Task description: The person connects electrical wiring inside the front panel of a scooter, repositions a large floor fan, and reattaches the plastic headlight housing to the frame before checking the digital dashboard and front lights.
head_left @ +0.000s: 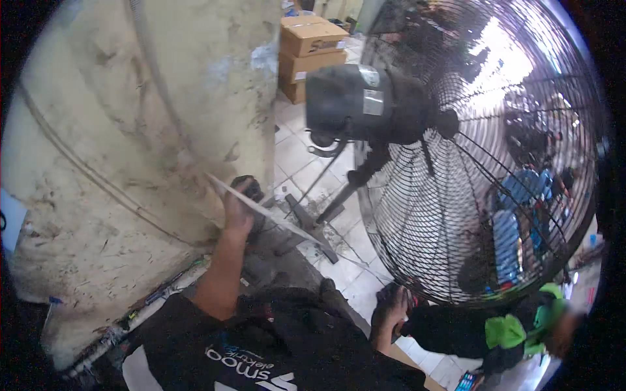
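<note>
A pale, narrow cord [277,219], blurred in places, runs slanting from the wall side down to the right, across the front of my body. My left hand [245,197], its fingers dark, is closed around it near the wall's edge. Lower and to the right, my right hand [391,305] is bent closed where the thin end of the cord reaches it, just below the fan's rim. Its fingertips are partly hidden in shadow. A large black stand fan [365,104] with a round wire cage stands close in front, on the right.
A stained cream wall [130,130] fills the left side. Stacked cardboard boxes [314,39] stand on the tiled floor [293,153] beyond. The fan's stand feet [329,212] rest near my left hand. At lower right are another person's black sleeve [443,329] and bright green cloth [505,331].
</note>
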